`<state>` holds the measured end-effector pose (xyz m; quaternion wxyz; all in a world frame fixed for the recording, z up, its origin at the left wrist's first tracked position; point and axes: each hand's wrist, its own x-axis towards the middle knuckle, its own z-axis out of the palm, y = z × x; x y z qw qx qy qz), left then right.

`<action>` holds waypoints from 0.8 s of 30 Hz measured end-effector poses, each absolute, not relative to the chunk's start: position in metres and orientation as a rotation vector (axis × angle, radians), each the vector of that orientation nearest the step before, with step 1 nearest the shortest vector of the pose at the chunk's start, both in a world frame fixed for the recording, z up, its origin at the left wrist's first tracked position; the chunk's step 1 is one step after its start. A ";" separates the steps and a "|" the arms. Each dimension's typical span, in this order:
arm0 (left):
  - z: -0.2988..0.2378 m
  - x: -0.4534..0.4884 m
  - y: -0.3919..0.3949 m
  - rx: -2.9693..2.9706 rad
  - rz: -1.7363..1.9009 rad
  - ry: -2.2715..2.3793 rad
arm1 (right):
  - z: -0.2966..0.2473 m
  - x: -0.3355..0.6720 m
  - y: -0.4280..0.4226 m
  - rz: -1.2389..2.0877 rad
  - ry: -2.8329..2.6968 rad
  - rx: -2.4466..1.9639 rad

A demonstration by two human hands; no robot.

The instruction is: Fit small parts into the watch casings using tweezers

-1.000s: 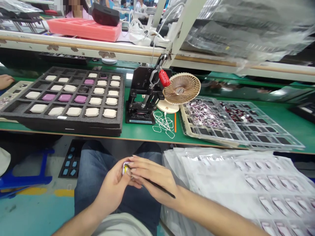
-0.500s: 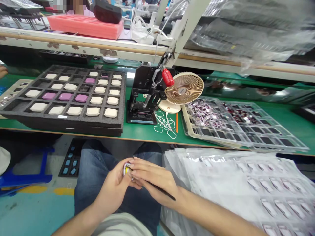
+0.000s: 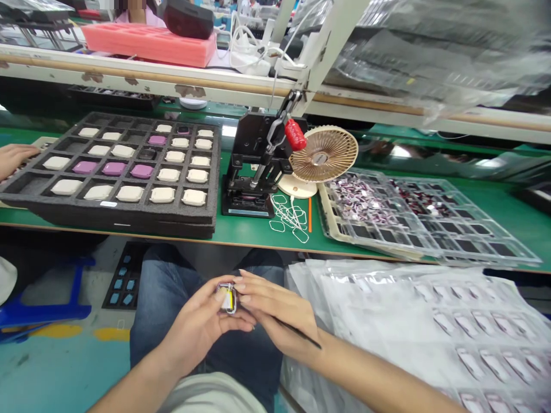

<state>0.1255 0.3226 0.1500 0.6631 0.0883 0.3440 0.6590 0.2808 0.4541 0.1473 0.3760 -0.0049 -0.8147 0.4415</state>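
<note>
Above my lap, my left hand [image 3: 202,315] is closed around a small square watch-like case [image 3: 228,297], with a yellow and white part showing inside its pale rim. My right hand [image 3: 282,315] meets it from the right, fingertips at the case's edge. A thin black tool [image 3: 299,332] lies under the right hand's fingers and sticks out towards the wrist; its tip is hidden, and its exact kind cannot be made out. Thin white loops [image 3: 289,218] lie in a tangle on the green bench [image 3: 241,229] ahead of my hands.
A black foam tray [image 3: 172,215] holds cream and purple cases. Beside it stand a black lever press [image 3: 253,166] with a red handle and a small fan [image 3: 322,155]. Clear trays [image 3: 413,229] of small parts sit right, plastic sheets [image 3: 387,321] below. A co-worker's hand [image 3: 17,158] is far left.
My right fingers have drawn slightly right off the case, so more of its inside shows. The black tool moved with them. At the far left, the co-worker's hand came further in.
</note>
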 end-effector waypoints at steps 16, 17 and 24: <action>0.111 0.120 0.321 0.121 1.413 0.928 | 0.164 0.299 0.661 0.686 -2.068 -1.153; 0.109 0.119 0.319 0.122 1.408 0.935 | 0.162 0.303 0.663 0.700 -2.094 -1.170; 0.093 0.117 0.317 0.095 1.393 1.001 | 0.163 0.329 0.651 0.760 -2.119 -1.205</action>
